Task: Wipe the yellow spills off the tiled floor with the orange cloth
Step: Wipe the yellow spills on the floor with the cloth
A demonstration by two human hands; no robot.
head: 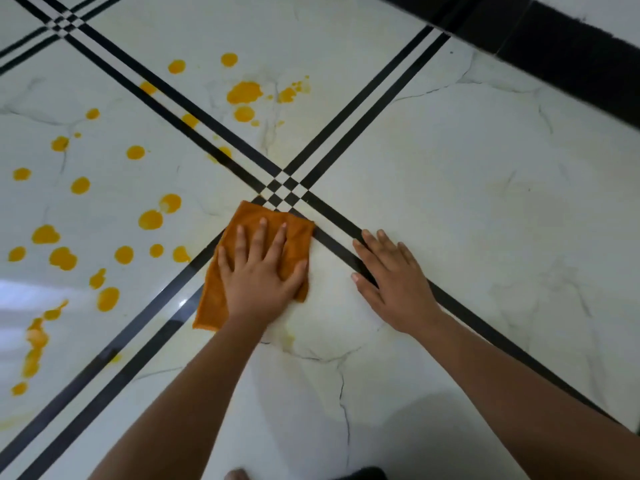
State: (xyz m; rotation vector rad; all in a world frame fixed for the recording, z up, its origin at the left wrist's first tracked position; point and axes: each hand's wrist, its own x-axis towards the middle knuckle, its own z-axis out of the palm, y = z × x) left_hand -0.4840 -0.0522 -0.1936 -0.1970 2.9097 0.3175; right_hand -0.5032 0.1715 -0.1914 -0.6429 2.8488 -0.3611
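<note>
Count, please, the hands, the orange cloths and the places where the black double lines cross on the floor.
Hands: 2, the left hand and the right hand
Orange cloth: 1
Line crossings: 2, near and far
Total: 5

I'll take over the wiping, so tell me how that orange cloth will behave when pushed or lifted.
The orange cloth looks soft and floppy, lying flat under the left hand, so it would likely droop when lifted. On the glossy floor it probably slides easily, and may bunch at its free edges.
</note>
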